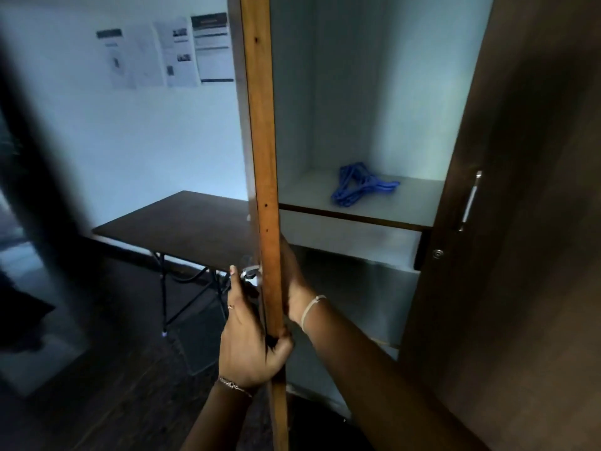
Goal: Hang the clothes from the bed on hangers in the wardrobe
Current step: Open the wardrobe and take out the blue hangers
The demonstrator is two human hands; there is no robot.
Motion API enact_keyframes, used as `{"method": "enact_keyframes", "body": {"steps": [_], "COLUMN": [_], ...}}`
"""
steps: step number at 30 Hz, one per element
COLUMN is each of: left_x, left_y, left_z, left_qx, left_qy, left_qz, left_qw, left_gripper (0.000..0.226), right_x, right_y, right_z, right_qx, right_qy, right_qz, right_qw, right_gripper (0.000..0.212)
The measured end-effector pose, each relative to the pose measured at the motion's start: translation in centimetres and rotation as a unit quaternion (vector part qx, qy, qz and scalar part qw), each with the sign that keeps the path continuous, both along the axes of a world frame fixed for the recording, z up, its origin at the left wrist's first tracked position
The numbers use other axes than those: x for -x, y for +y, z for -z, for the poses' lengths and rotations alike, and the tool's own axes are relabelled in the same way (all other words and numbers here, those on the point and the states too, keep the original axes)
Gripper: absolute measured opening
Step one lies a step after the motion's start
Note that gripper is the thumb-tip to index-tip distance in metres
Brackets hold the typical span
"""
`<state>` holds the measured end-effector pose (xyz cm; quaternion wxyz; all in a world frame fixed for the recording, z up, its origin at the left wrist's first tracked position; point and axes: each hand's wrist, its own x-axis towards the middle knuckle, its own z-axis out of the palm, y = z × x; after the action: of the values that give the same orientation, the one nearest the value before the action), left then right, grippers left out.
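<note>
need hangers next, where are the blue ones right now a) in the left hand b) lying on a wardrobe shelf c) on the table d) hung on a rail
b: the hangers lie in a heap on the shelf inside the open wardrobe.

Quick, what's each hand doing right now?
Left hand: closed on the wardrobe door edge.
Right hand: behind that door, grip cannot be told.
</note>
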<state>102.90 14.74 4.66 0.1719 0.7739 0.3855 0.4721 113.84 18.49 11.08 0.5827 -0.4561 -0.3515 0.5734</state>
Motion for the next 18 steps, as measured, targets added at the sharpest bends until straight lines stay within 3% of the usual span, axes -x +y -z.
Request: {"method": "enact_keyframes", "body": {"steps": [3,8,18], "left_x": [3.0,6.7,11.9], "left_y": [0.6,1.1,3.5], "left_z": [0.2,0.2,1.9], "left_qx": [-0.037,-0.072,-0.015], "left_qy": [0.022,0.018,-0.115], "left_qz": [-0.039,-0.093,-0.228], "left_qw": [0.998,0.993,0.967], "left_gripper": [0.113,0.101,0.067], "right_x": [3.0,6.8,10.3], "right_y": [1.2,3.5,6.0], "right_z": [0.6,2.5,0.8], "right_qx": [-0.013,-0.039,-0.073], "right_qy": [-0.016,-0.073,-0.171], "right_qz": [-0.012,-0.006,-0.015], "right_qw": [1.000,0.997,0.983], "right_gripper": [0.063,0.118,0.123]}}
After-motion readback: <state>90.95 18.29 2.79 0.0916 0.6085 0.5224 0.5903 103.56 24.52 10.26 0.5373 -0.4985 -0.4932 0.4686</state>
